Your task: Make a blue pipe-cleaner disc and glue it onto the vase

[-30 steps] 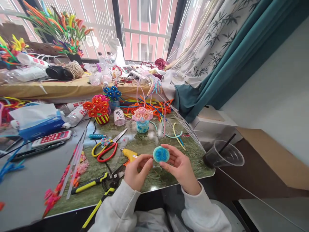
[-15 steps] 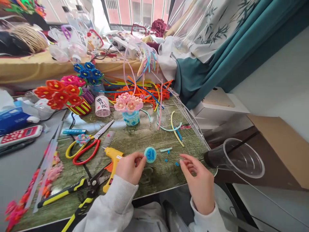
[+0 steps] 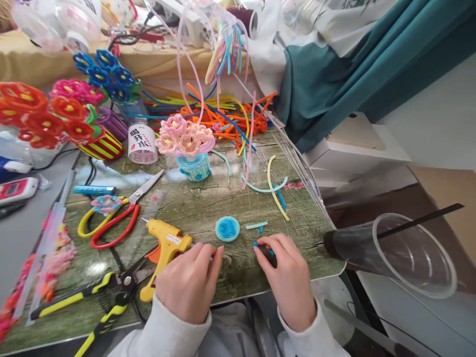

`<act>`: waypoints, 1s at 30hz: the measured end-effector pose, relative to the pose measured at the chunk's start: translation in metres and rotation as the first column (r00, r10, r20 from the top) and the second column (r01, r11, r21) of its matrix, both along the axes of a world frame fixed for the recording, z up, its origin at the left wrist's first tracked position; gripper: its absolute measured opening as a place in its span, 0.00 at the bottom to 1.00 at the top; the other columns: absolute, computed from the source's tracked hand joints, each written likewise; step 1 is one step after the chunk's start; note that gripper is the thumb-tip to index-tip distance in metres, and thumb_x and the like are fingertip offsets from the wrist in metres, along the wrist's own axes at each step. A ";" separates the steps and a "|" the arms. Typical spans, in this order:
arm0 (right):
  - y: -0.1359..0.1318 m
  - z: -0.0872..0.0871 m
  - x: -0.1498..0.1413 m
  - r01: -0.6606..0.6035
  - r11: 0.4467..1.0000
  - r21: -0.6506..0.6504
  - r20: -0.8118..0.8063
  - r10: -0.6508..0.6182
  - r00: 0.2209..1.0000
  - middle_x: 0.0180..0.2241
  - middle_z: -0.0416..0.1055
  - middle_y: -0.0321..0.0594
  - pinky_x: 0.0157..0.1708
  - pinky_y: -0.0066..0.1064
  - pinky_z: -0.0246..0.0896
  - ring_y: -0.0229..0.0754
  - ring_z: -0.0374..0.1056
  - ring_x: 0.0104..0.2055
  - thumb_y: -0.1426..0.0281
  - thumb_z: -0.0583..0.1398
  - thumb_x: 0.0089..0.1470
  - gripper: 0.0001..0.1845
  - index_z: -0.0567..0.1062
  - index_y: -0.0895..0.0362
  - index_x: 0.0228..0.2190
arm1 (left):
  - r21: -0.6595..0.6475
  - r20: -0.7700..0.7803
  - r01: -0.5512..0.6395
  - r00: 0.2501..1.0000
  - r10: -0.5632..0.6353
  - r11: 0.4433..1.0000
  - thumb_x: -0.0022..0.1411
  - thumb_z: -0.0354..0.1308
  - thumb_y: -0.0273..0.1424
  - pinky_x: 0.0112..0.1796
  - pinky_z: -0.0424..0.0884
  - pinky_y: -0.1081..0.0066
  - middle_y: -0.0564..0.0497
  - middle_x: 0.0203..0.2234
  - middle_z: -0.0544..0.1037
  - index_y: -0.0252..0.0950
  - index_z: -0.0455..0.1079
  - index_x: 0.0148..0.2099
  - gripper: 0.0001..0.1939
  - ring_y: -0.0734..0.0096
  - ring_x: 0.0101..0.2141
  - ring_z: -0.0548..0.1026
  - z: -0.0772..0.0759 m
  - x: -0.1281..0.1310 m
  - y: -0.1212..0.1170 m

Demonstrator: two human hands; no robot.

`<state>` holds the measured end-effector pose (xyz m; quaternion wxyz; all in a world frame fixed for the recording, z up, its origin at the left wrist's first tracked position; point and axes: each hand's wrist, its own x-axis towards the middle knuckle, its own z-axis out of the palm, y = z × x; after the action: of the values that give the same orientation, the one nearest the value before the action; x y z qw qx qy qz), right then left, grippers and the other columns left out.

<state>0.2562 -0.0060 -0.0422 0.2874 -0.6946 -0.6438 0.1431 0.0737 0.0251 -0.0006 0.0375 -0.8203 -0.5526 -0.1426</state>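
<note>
A round blue coiled disc (image 3: 227, 228) lies flat on the green wood-print mat (image 3: 208, 203), free of both hands. My left hand (image 3: 189, 282) rests on the mat just below and left of the disc. Its fingers are curled together beside the yellow glue gun (image 3: 165, 244), and nothing shows in them. My right hand (image 3: 288, 277) is to the right of the disc, its fingertips pinched on a small blue scrap (image 3: 260, 245) on the mat. A short pale-blue strip (image 3: 256, 225) lies just above it.
Red-and-yellow scissors (image 3: 115, 223) and yellow-handled pliers (image 3: 92, 297) lie left of the glue gun. A pink flower pot (image 3: 188, 146), other flower pots (image 3: 74, 119) and loose pipe cleaners (image 3: 226, 114) fill the back. A clear plastic cup (image 3: 409, 253) lies tipped past the mat's right edge.
The view has tilted down and closer. The left hand let go of the blue disc, which now lies on the mat. The right hand has dropped onto the blue scraps.
</note>
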 end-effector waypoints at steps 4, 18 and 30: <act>0.004 0.002 -0.001 0.002 1.000 -0.020 -0.021 -0.003 1.000 0.30 0.69 0.38 0.37 0.36 0.59 0.44 0.66 0.33 0.73 0.56 0.61 0.07 0.70 0.55 0.31 | -0.031 0.110 0.047 0.993 -0.043 0.998 0.67 0.52 0.34 0.26 0.57 0.69 0.58 0.17 0.69 0.39 0.66 0.25 0.17 0.74 0.19 0.69 -0.002 0.002 -0.008; 0.043 0.018 -0.028 -0.008 0.997 -0.072 -0.161 -0.003 0.987 0.29 0.70 0.36 0.33 0.31 0.58 0.41 0.67 0.33 0.75 0.60 0.57 0.05 0.73 0.55 0.30 | -0.011 0.212 -0.001 0.977 0.003 1.000 0.64 0.57 0.30 0.27 0.58 0.68 0.55 0.21 0.75 0.37 0.71 0.29 0.10 0.71 0.21 0.69 -0.003 -0.007 -0.005; 0.051 0.016 -0.029 -0.013 0.991 -0.134 -0.051 0.006 0.999 0.27 0.70 0.35 0.31 0.30 0.59 0.41 0.67 0.30 0.73 0.60 0.54 0.05 0.73 0.54 0.27 | 0.049 0.324 -0.023 0.946 0.006 0.999 0.65 0.56 0.30 0.26 0.57 0.68 0.56 0.19 0.73 0.37 0.69 0.28 0.12 0.74 0.20 0.68 -0.009 -0.010 0.000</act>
<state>0.2272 0.0448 -0.0263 0.2552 -0.7054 -0.6287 0.2050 0.0638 0.0247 -0.0094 -0.0310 -0.7805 -0.5534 -0.2892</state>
